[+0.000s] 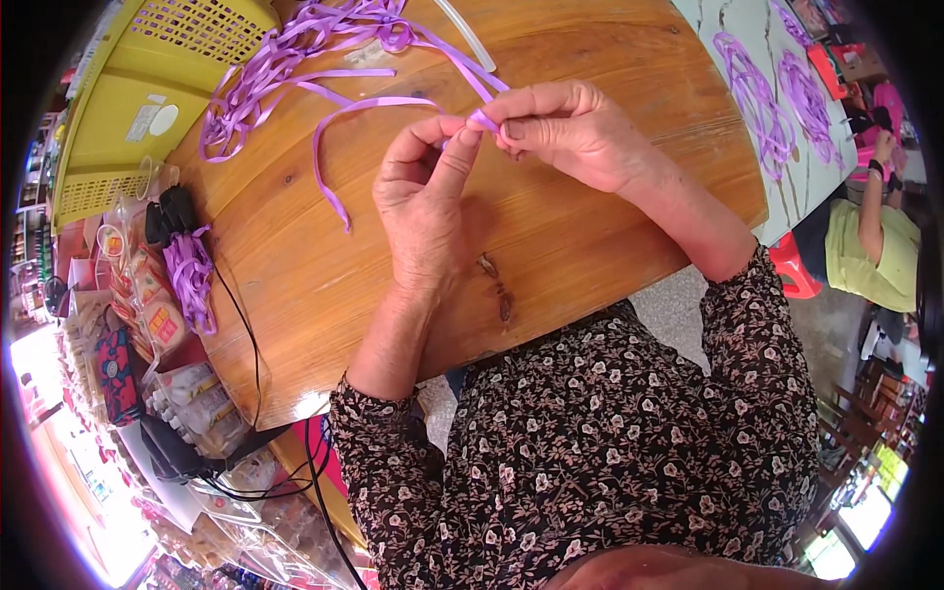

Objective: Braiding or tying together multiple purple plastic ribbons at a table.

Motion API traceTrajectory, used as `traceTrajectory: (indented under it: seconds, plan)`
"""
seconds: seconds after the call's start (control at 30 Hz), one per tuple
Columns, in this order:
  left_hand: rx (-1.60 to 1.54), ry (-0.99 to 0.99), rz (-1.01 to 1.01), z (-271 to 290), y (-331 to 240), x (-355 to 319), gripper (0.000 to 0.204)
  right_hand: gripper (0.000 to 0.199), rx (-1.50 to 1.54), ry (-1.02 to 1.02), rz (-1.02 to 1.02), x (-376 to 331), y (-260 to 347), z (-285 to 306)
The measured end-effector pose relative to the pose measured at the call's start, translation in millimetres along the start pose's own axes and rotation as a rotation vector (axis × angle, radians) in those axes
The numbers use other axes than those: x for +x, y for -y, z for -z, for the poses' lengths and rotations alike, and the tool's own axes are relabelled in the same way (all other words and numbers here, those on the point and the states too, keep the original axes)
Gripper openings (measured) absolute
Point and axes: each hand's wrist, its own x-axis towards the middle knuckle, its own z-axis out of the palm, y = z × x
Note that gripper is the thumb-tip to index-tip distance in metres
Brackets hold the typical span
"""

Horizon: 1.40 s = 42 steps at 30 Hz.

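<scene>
My left hand (425, 202) and my right hand (567, 130) meet above a round wooden table (590, 246). Both pinch the same small folded piece of purple ribbon (483, 119) between thumb and fingertips. From the fold, ribbon strands run back and left to a loose purple ribbon pile (295, 49) on the far side of the table. One strand loops down the tabletop (324, 177) to the left of my left hand.
A yellow plastic basket (138, 98) stands at the far left. A bundle of purple ribbon (190, 275) and a black cable (246, 334) lie by the table's left edge, beside packaged goods. Woven purple pieces (757, 98) lie on a pale table at right, where a person in yellow-green (870, 251) sits.
</scene>
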Motion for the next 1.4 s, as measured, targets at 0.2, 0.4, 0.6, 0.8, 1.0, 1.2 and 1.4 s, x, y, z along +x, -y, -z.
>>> traceTrajectory:
  seconds: [0.2, 0.4, 0.6, 0.8, 1.0, 1.2, 1.4]
  plan:
    - [0.134, -0.008, -0.125, -2, 5, -4, 0.008, 0.024, -0.303, -0.137, 0.129, 2, 1, -11]
    - [0.044, -0.037, -0.033, -7, 11, -5, 0.01, 0.024, -0.999, -0.11, 0.483, 2, 1, -11]
    - [0.071, -0.059, 0.031, -8, 13, -2, 0.011, 0.022, -1.303, -0.19, 0.679, 1, -4, -13]
    - [0.017, -0.044, 0.041, -5, 10, -2, 0.009, 0.023, -1.062, -0.201, 0.377, -1, 1, -16]
    - [0.027, -0.011, 0.135, -1, 7, -1, 0.011, 0.021, -0.541, -0.088, 0.092, 2, 1, -8]
    - [0.066, -0.019, 0.183, -4, 6, -2, 0.014, 0.021, -1.469, -0.051, 0.723, 1, 3, -7]
    - [0.084, -0.061, 0.187, -3, 11, 0, 0.014, 0.028, -1.695, -0.01, 0.923, 2, 3, -5]
